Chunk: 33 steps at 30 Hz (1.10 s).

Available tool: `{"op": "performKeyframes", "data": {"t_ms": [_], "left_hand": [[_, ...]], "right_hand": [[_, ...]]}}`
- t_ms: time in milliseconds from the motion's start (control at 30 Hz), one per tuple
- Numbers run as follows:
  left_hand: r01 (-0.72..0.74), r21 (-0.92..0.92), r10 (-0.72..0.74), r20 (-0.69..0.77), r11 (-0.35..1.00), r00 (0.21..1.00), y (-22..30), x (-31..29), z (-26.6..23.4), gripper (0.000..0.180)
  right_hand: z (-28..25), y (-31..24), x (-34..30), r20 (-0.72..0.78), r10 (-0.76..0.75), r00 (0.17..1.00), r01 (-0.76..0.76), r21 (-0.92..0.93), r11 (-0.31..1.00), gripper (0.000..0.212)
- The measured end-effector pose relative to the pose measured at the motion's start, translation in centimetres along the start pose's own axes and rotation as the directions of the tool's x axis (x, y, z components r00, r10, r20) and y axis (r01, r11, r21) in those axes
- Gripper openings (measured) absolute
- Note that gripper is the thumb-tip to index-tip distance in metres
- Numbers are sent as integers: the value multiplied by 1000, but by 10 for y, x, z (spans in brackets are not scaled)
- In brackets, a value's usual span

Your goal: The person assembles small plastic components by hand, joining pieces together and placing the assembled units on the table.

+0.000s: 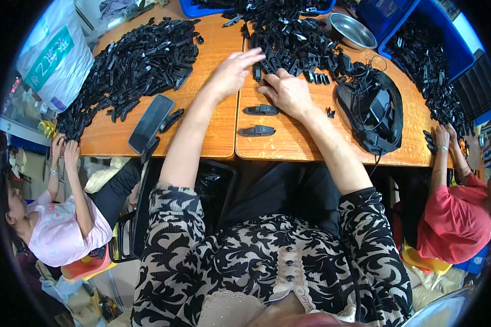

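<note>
Two black clips (261,110) are lying near the front edge of the table (311,148), one behind the other, their long axes running side to side, roughly along that edge. Your right hand (289,94) is resting nearer to them — its thumb side is sitting just beyond the farther clip. Ahead of both hands, a big heap of black parts (294,38) is stretching toward the far edge, and a single dark piece (257,72) is lying at its near fringe, by your left fingertips, its long axis pointing away from you. Your left hand (232,73) is holding its fingers out straight (whether they are touching that piece, I can't tell). Your right fingers are bending down toward the parts; whether they are pinching one, I can't tell either.

Right of your right forearm, a black mesh cap (371,109) with cables is crowding the table — a steel bowl (353,31) is sitting beyond it. On the left, a phone (151,122) is lying aslant near the front edge, and another heap (147,54) is spreading behind it.
</note>
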State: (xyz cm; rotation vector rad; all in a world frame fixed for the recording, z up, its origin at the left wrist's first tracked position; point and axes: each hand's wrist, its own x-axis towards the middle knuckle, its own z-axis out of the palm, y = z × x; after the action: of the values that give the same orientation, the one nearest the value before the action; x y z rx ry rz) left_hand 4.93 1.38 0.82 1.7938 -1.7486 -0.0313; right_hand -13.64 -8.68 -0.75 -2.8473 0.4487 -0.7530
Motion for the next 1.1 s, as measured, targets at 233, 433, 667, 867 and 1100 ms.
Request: {"op": "performKeyframes", "data": {"t_ms": [233,433,667,867,1100], "left_hand": [[129,-286,-89,151,949,985,18,-29,9,35],[91,-247,-87,27,965,996,39,-52,13,39],[271,-239,-296,-75,932,952,45,-55,19,34],[182,-169,-197,-78,969,977,54,-59,25,30],[280,-343,-300,-6,897,954,51,-58,27,31]], "right_hand": [[-23,20,-36,-51,-49,997,54,88,995,14],[-44,29,-62,112,190,975,-208,181,961,17],[-43,20,-67,-63,50,997,-41,142,989,18],[-39,20,-58,-1,72,997,-70,212,975,20],[-40,20,-47,23,-34,999,29,183,983,19]]}}
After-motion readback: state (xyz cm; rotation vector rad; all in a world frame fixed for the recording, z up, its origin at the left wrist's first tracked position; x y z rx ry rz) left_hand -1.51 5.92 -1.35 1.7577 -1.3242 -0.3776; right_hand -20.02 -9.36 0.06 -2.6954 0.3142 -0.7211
